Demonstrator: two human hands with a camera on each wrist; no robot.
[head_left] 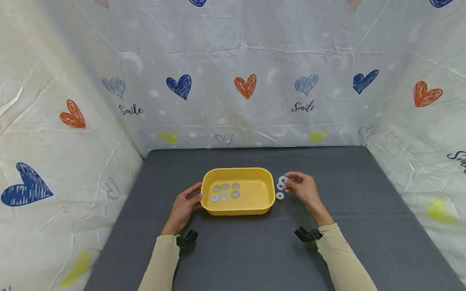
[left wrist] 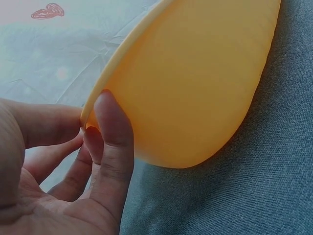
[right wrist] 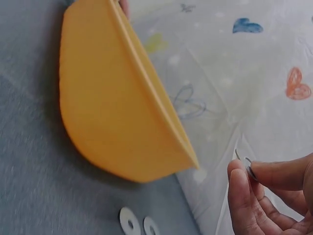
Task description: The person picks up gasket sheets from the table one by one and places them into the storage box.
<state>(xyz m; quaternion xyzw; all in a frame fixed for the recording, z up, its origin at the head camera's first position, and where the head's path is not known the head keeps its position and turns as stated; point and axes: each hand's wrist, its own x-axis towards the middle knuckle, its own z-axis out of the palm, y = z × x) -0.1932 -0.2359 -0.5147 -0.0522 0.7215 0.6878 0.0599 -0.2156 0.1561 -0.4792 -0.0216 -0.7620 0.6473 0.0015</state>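
My left hand [head_left: 183, 207] pinches the left rim of a yellow plastic basin [head_left: 255, 211], thumb against its outer wall in the left wrist view. Several flat metal washers [head_left: 235, 197] lie on the basin floor, left of its middle. Just past the basin's right end, my right hand [head_left: 303, 190] pinches a washer [right wrist: 251, 172] between thumb and fingertips; it is seen edge-on in the right wrist view. Below that hand, two more washers [right wrist: 124, 219] lie flat on the table beside the basin.
A dark grey cloth covers the table [head_left: 251, 250]. Behind it and on both sides hangs a pale curtain [head_left: 207, 117] printed with hearts and lettering. Each wrist carries a black camera band [head_left: 307, 234].
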